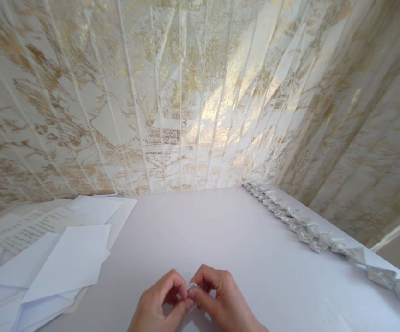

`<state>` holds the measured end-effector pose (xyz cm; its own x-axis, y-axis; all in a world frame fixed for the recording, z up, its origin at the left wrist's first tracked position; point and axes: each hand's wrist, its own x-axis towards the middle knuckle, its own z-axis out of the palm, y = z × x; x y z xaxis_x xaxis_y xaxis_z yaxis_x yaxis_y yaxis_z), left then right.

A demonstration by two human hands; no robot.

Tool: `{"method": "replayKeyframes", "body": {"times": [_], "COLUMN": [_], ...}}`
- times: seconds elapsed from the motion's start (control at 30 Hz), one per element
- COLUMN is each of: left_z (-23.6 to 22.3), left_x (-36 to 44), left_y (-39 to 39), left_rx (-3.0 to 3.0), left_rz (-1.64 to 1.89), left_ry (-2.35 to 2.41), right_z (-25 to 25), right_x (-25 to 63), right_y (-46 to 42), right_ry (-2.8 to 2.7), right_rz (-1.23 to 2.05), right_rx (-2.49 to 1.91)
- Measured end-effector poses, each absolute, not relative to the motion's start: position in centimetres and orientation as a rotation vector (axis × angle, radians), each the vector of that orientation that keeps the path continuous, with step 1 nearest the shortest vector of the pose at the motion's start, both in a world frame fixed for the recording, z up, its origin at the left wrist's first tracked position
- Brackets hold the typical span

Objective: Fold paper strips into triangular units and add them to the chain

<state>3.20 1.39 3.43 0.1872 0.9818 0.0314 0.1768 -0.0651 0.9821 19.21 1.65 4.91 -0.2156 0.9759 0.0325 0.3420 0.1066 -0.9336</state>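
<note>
Close to the bottom middle of the head view, a small folded piece of paper (192,286) is pinched between my fingertips. My left hand (165,299) has thumb and index finger closed at its left side. My right hand (220,295) grips it from the right, thumb laid over the near face. Both hands meet just above the white table (182,230). Most of the paper is covered by my fingers, so its full shape cannot be made out.
Blank white paper sheets (71,258) lie in a loose pile at the left, over printed pages (30,228). Along the right edge runs a row of small folded paper pieces (310,230). A patterned curtain (186,92) hangs behind the table.
</note>
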Motion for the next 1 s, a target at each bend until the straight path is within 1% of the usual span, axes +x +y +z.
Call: {"method": "replayKeyframes", "body": {"times": [0.2, 0.33, 0.53, 0.73, 1.0], "left_z": [3.4, 3.2, 3.3, 3.6, 3.4], "left_x": [3.2, 3.1, 3.0, 2.8, 2.5], "left_y": [1.8, 1.9, 1.8, 1.8, 2.2], "left_rx": [1.148, 1.092, 1.138, 1.252, 1.365], "left_rz": [1.122, 1.178, 1.218, 1.195, 1.167], "left_ry": [1.081, 1.055, 1.085, 1.100, 1.027], "right_z": [4.7, 5.0, 5.0, 4.0, 3.4], "right_x": [19.5, 19.8, 19.9, 20.1, 19.8], "right_y": [1.5, 1.8, 2.3, 2.3, 2.4], "right_ry": [-1.627, -1.666, -1.523, -1.438, -1.472], "right_rz": [1.085, 1.077, 1.200, 1.119, 1.079], "right_rx": [-1.099, -1.016, -0.911, -0.994, -0.954]}}
